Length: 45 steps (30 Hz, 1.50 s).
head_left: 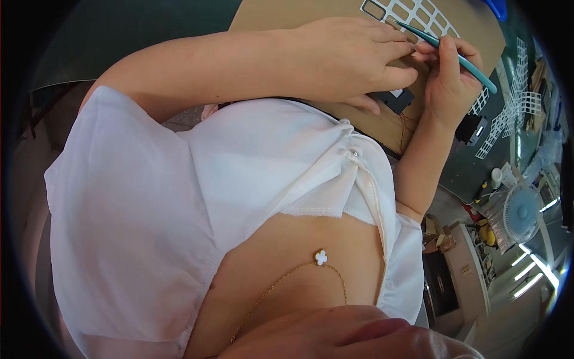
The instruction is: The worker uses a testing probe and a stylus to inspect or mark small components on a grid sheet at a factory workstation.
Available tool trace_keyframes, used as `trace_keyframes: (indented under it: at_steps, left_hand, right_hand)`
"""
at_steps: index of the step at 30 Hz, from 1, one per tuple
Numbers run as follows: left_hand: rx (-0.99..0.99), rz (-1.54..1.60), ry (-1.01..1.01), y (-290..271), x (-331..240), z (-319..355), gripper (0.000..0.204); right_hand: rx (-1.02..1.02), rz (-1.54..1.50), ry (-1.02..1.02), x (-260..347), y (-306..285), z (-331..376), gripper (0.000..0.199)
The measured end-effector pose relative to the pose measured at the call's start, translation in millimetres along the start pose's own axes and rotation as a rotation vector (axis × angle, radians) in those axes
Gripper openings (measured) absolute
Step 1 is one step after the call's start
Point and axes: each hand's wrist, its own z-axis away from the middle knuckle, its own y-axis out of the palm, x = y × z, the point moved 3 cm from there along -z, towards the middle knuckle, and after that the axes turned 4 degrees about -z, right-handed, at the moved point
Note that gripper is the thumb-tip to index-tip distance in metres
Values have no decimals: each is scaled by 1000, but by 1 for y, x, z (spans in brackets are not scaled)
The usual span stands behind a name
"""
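Observation:
A pair of teal tweezers (481, 76) rests in my right hand (451, 78), with its dark tip pointing left. The tip reaches the edge of a white grid sheet (412, 13) with rounded openings. Beside it, my left hand (353, 63) lies flat over the brown board (269, 13), its fingers stretched toward the sheet and close to the right fingertips. Under the left thumb sits a small black block (397, 102) with a pale patch, partly hidden by the hand. Whether the left fingers touch the sheet cannot be made out.
Right of the board lie more white grid strips (514, 113) and a black device (471, 130) on a dark green table (460, 170). A round fan (521, 212) stands farther right. Something blue (497, 7) shows at the top edge.

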Motion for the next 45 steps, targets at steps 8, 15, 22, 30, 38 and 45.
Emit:
trace_keyframes:
  at_steps: [8, 15, 22, 30, 38, 45]
  left_hand:
    - [36, -4, 5, -7, -1, 3, 37]
    - [76, -1, 37, -8, -5, -3, 36]
    - [169, 13, 32, -6, -5, -6, 33]
    - [200, -63, 65, 14, -2, -7, 33]
    - [165, -81, 70, 13, -3, -8, 34]
    - [109, -54, 84, 1, -4, -7, 34]
  right_hand:
    - [-71, 72, -24, 1, 6, 1, 10]
    - [-5, 36, -47, -2, 0, 0, 11]
    - [20, 24, -23, -5, -7, 0, 12]
    - [92, -29, -92, -5, -3, -3, 13]
    - [46, -1, -102, -5, -5, -2, 13]
    - [58, 22, -90, -6, -8, -3, 14]
